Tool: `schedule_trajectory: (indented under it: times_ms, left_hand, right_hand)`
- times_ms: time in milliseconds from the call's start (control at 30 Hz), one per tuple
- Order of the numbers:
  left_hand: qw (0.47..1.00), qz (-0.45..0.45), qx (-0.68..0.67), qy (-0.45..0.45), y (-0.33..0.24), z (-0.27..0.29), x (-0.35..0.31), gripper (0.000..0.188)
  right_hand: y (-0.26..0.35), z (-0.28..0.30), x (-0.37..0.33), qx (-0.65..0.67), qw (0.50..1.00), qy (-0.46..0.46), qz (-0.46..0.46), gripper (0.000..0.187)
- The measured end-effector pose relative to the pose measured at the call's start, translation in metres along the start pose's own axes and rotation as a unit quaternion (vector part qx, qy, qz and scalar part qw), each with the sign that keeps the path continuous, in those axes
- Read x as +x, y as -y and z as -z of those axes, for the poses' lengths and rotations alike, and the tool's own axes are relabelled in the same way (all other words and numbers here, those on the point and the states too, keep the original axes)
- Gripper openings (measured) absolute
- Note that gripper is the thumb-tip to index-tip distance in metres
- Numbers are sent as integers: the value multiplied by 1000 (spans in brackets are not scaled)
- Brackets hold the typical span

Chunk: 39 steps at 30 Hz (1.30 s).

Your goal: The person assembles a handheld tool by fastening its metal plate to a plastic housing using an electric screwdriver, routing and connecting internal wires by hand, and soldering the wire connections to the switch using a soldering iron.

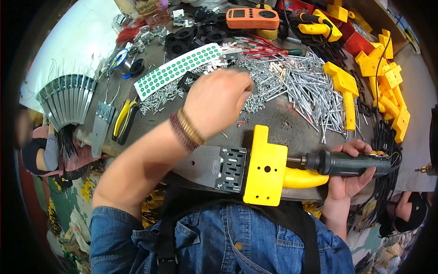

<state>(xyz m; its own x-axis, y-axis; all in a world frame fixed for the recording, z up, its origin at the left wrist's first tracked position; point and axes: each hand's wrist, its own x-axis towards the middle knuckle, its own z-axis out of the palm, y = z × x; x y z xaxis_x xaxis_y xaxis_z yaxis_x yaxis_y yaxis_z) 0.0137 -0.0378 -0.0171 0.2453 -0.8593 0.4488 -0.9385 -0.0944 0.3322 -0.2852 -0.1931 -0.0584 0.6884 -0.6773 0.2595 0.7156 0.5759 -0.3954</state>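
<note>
Left hand (216, 102) curled above loose screws (262, 75), any contents hidden; right hand (351, 176) wrapped around a dark screwdriver (340, 163). At the table's (292, 121) edge: blocky yellow handle (267, 182), pierced with holes; grey blade (200, 171) partly behind the forearm (146, 166).

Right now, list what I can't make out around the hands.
All in the head view:
Left hand: fingertips turned away and blurred; any grip is unclear.
Metal blade: far end partly covered by the left forearm.
Electric screwdriver: bit tip hidden by the yellow handle.
Right hand: palm partly hidden behind the electric screwdriver.
Small fasteners: too small to tell their heads apart.
</note>
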Motion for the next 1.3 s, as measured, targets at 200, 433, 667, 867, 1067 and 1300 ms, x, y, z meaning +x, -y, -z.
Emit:
schedule_trajectory:
  times_ms: [200,433,667,867,1067,1300]
  left_hand:
    - [964,-151,209,60,29,-23,37,4]
    - [931,-261,250,48,23,-32,44,6]
    - [990,5,-115,83,-8,19,-33,7]
    - [974,59,-210,59,-31,19,-82,8]
    - [974,62,-190,104,-32,23,-83,10]
    - [970,68,-203,112,-32,20,-86,15]
  right_hand:
    - [-2,-4,1,16,999,-33,-17,54]
    - [-3,-4,3,37,998,-52,-27,54]
    - [1,-1,-3,28,999,-39,-18,56]
    - [-2,-5,1,24,999,-10,-24,61]
    - [-3,-12,-1,45,999,-2,-15,53]
    - [-6,-19,4,99,995,-11,-28,45]
